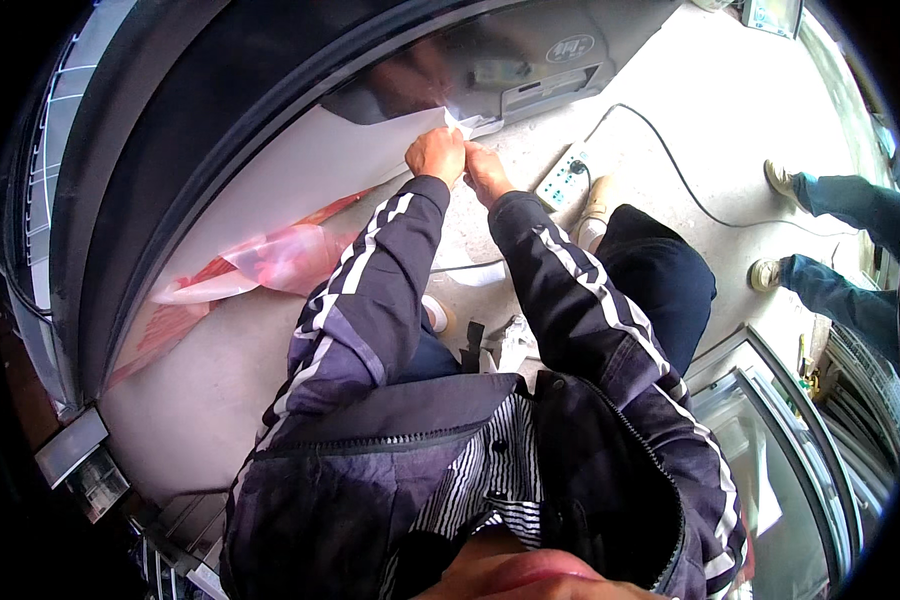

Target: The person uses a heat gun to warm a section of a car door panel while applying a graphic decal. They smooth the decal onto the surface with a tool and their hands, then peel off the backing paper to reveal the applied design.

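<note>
A large dark appliance door (170, 130) with a curved black frame lies before me, partly covered by a white protective film (300, 170). My left hand (436, 155) grips the film's upper right corner with closed fingers. My right hand (482, 168) is beside it, pinching the same film edge. Lower on the door, peeled film (280, 258) with a pink-red tint bunches up. Both forearms wear dark sleeves with white stripes.
A white power strip (564, 178) with a black cable (690, 190) lies on the pale concrete floor. Another person's legs in jeans and tan shoes (820, 230) stand at the right. A glass-fronted cabinet (770, 440) is at lower right, wire racks (45, 170) at far left.
</note>
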`<action>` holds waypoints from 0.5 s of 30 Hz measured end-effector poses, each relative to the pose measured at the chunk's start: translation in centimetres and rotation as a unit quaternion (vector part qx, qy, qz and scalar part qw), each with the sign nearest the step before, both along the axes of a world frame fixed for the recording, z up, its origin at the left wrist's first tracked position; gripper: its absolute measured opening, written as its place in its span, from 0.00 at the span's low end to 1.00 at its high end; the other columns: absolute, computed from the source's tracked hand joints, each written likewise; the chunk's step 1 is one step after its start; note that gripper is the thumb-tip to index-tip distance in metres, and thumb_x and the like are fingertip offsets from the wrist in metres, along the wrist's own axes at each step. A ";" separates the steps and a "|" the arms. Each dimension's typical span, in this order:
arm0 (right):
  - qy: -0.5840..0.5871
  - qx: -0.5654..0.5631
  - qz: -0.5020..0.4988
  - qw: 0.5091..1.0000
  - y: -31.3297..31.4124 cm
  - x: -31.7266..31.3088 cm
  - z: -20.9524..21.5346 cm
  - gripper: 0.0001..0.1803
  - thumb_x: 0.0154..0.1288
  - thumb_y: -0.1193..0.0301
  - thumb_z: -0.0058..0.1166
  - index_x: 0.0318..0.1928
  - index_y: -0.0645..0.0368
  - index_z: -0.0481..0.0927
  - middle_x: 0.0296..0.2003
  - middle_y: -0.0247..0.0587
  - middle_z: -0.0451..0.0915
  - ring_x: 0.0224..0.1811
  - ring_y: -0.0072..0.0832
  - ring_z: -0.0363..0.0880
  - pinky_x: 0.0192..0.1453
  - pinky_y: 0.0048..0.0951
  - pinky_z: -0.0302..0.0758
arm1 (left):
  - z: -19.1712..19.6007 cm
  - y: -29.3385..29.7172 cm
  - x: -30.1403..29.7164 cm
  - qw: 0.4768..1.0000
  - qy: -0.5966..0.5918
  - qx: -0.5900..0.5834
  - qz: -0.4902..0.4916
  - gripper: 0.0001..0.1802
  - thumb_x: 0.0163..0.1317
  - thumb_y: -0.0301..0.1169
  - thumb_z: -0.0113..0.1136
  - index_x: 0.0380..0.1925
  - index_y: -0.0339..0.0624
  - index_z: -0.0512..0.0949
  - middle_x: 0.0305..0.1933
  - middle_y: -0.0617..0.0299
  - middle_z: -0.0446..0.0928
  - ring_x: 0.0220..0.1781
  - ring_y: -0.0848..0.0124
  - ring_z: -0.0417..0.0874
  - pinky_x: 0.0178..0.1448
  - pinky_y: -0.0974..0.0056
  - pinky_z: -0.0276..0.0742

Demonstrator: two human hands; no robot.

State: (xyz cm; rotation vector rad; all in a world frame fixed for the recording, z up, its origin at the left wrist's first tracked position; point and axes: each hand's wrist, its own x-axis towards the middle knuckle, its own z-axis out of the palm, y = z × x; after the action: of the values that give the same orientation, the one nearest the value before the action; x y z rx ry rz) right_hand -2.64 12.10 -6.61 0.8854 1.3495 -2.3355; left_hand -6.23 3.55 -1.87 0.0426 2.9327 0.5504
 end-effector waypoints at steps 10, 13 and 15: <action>-0.003 0.002 -0.006 1.000 -1.7 1.0 0.9 0.11 0.65 0.63 0.54 0.25 0.49 0.77 0.17 0.21 0.64 0.15 0.13 0.56 0.17 0.22 0.50 | 1.1 -1.3 0.4 0.998 -0.062 -0.023 -0.011 0.26 0.65 0.45 0.41 0.34 0.38 0.84 0.38 0.41 0.82 0.44 0.45 0.83 0.49 0.45 0.76; -0.012 0.004 0.002 1.000 -1.8 1.2 -0.7 0.11 0.64 0.63 0.53 0.25 0.51 0.78 0.17 0.26 0.67 0.16 0.17 0.61 0.18 0.25 0.55 | 1.2 -1.5 0.6 0.996 -0.077 -0.028 -0.027 0.25 0.65 0.44 0.41 0.35 0.38 0.84 0.40 0.41 0.82 0.46 0.45 0.83 0.49 0.46 0.77; 0.055 0.158 0.073 0.983 -1.9 2.0 -2.9 0.12 0.64 0.63 0.51 0.26 0.53 0.78 0.17 0.33 0.71 0.17 0.23 0.68 0.21 0.30 0.61 | 0.2 -2.1 1.1 0.990 -0.103 -0.060 -0.072 0.24 0.65 0.43 0.42 0.37 0.39 0.84 0.43 0.42 0.82 0.48 0.46 0.83 0.51 0.46 0.77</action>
State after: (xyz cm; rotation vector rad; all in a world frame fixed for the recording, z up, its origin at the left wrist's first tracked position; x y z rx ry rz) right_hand -0.62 10.24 -9.49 0.7182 1.8034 -2.1207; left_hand -5.08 1.46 -1.65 0.1720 2.7279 0.3339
